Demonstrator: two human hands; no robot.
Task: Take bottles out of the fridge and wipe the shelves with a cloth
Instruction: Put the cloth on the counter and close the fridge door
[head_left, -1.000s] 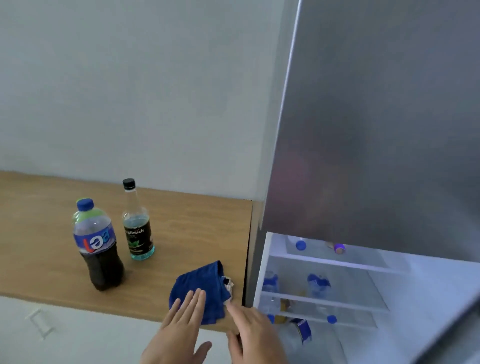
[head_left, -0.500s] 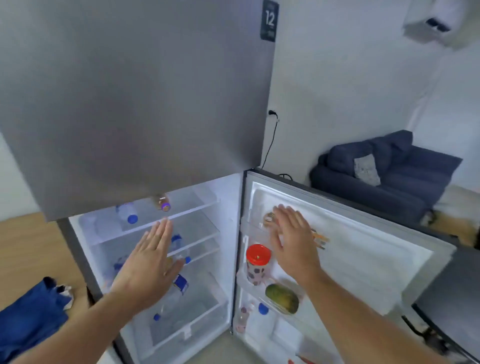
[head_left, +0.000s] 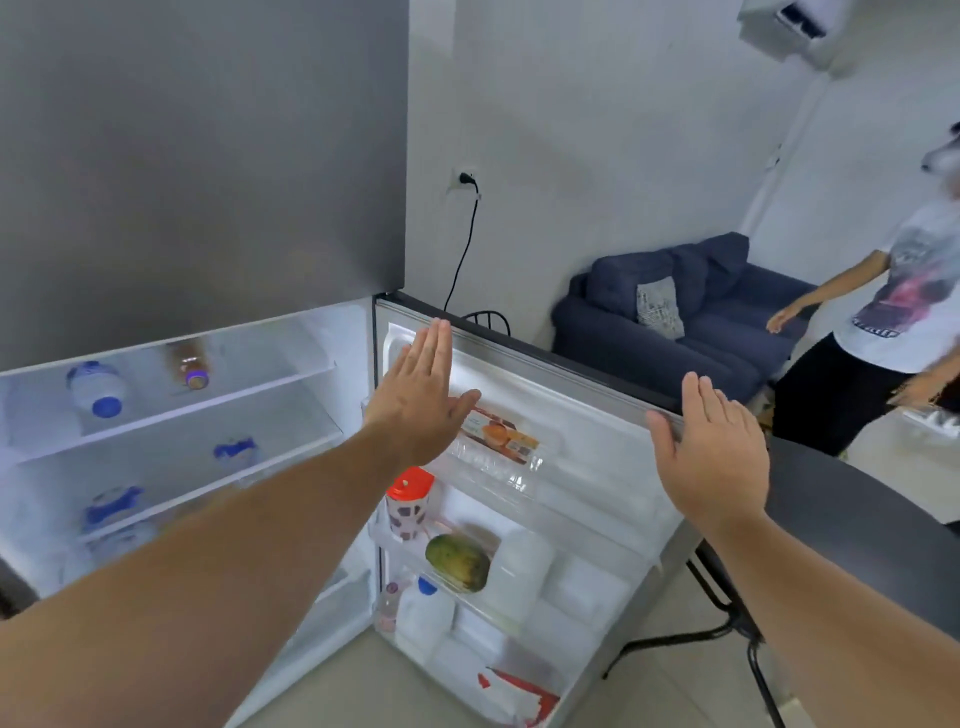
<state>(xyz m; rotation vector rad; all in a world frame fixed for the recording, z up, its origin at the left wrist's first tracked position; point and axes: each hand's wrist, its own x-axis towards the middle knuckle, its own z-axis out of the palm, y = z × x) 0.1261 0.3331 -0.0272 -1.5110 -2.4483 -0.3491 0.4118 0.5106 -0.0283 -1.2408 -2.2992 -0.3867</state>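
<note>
Head view: fridge (head_left: 208, 156) open, door (head_left: 571, 441) swung out to the right. Left hand (head_left: 421, 395) raised flat before the door's top bin, fingers straight and together, grip wide, holding nothing. Right hand (head_left: 722, 457) likewise flat and empty, grip wide, at the door's upper edge; whether touching, cannot tell. Bottles lying on the shelves at left: a blue-capped bottle (head_left: 96, 387) and a purple-capped bottle (head_left: 191, 366) on the top shelf (head_left: 208, 410), more blue-labelled ones blurred below. In the door bins: red-lidded cup (head_left: 408, 504), green fruit (head_left: 457, 564), small bottle (head_left: 387, 605). Beyond, sofa (head_left: 691, 317) and a standing person (head_left: 904, 322).
</note>
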